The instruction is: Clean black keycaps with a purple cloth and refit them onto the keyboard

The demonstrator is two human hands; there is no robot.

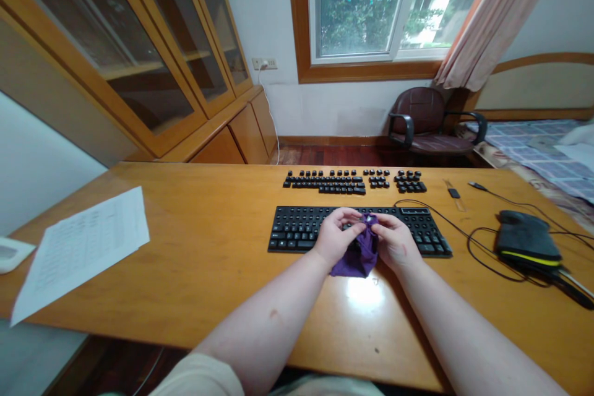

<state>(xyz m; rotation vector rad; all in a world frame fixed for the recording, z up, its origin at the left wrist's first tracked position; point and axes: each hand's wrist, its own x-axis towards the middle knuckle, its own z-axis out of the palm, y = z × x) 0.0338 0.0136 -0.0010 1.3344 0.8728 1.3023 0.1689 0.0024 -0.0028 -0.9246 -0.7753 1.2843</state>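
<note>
Above the middle of a black keyboard, my left hand and my right hand pinch a purple cloth between thumbs and fingers. The cloth hangs down past the keyboard's front edge. A small pale spot shows in the cloth between my fingertips; whether a keycap or anything else is wrapped there I cannot make out. Part of the keyboard lies hidden beneath both hands. Behind it, loose black keycaps are laid out in rows and groups.
A small tool with wire loops lies right of the keycaps. Further right are a cable plug and a dark grey brush-like pad with a yellow stripe. Printed sheets lie left, near a white device. Cables curve across the right side.
</note>
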